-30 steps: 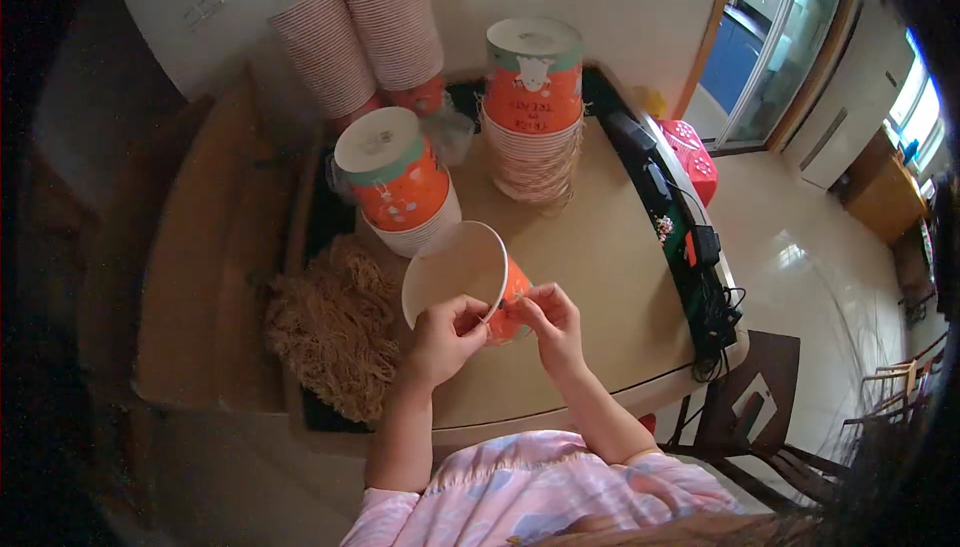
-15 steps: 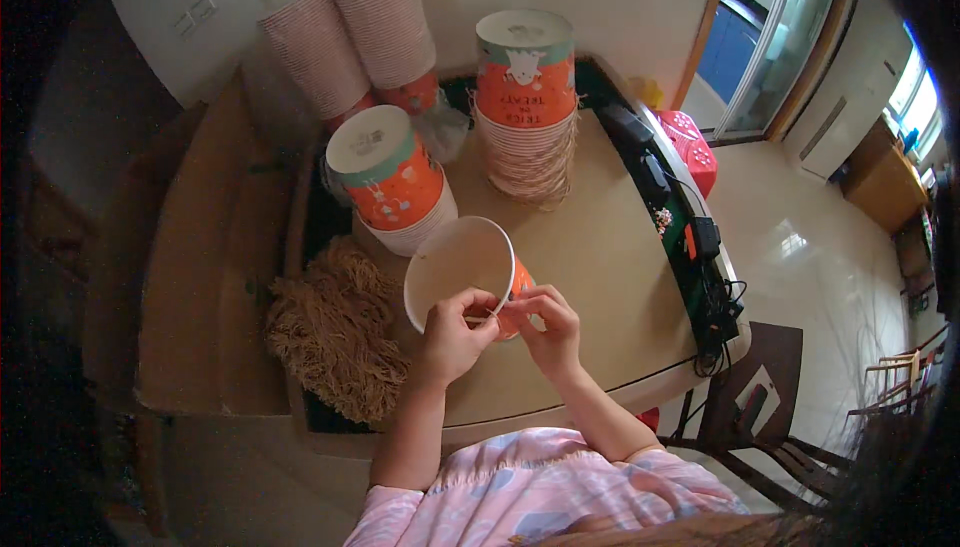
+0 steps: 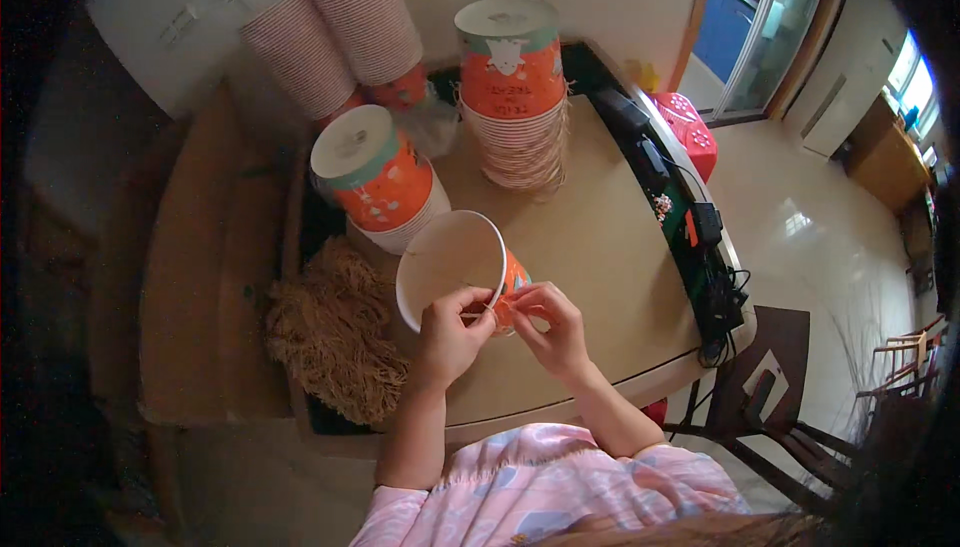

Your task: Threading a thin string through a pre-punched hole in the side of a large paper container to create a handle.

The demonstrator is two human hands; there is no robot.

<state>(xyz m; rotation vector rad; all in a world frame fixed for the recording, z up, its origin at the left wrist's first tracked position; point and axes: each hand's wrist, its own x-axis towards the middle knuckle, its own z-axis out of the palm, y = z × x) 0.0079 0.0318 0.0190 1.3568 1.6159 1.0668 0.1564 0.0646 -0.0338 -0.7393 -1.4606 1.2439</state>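
Note:
A paper bucket point(image 3: 450, 262), white inside and orange outside, lies tipped on the table with its mouth facing left and toward me. At its near right rim, my left hand point(image 3: 450, 339) is closed in a pinch, thumb and forefinger on a thin tan cord point(image 3: 470, 316). Just outside that rim, my right hand point(image 3: 552, 329) also pinches, its fingertips close to the left ones against the orange wall. They seem to hold the cord too, though its end there is too small to make out. A loose heap of tan cords point(image 3: 335, 337) lies left of my left hand.
Behind the bucket stand a short stack of upturned buckets point(image 3: 375, 177) and a taller stack point(image 3: 512, 77) with cords hanging off it. More nested buckets point(image 3: 365, 17) lean at the wall. Black power adapters point(image 3: 706, 224) line the table's right edge. A cardboard box point(image 3: 215, 317) stands left.
The view has shifted slightly. Both hands stay at the bucket's rim, with only small movements of the fingertips.

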